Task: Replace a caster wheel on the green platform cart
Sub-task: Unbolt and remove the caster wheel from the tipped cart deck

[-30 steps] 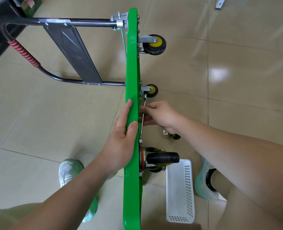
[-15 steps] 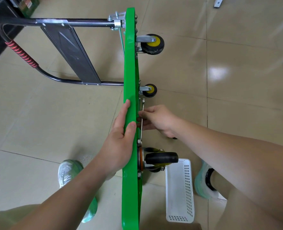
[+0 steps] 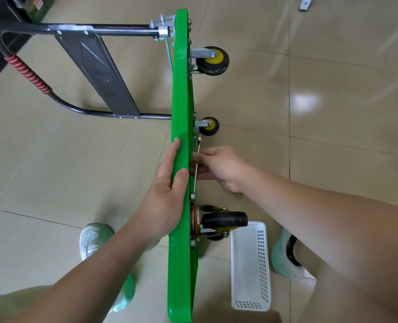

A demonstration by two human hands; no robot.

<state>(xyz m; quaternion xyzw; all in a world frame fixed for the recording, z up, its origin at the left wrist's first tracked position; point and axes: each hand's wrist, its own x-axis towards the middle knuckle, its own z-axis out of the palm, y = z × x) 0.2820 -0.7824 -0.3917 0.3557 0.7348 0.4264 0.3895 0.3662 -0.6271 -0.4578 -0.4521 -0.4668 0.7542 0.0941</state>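
The green platform cart [image 3: 180,94] stands on its side edge, seen edge-on, wheels pointing right. My left hand [image 3: 163,194] grips the upper edge of the deck, thumb over the rim. My right hand [image 3: 219,167] pinches a thin silver wrench [image 3: 197,164] lying along the underside; its head sits at the bracket of the small yellow-hub caster [image 3: 209,125]. A larger yellow-hub caster [image 3: 213,60] is at the far end. A black swivel caster [image 3: 223,220] is mounted near me.
The cart's black folding handle [image 3: 95,64] with a red grip [image 3: 28,74] lies out to the left. A white perforated basket [image 3: 250,266] sits on the tiled floor at the lower right. My shoes [image 3: 93,241] flank the cart. A dark cabinet is at the top left.
My right hand and the wrench have shifted slightly toward me along the underside. The left hand keeps the same hold on the deck edge.
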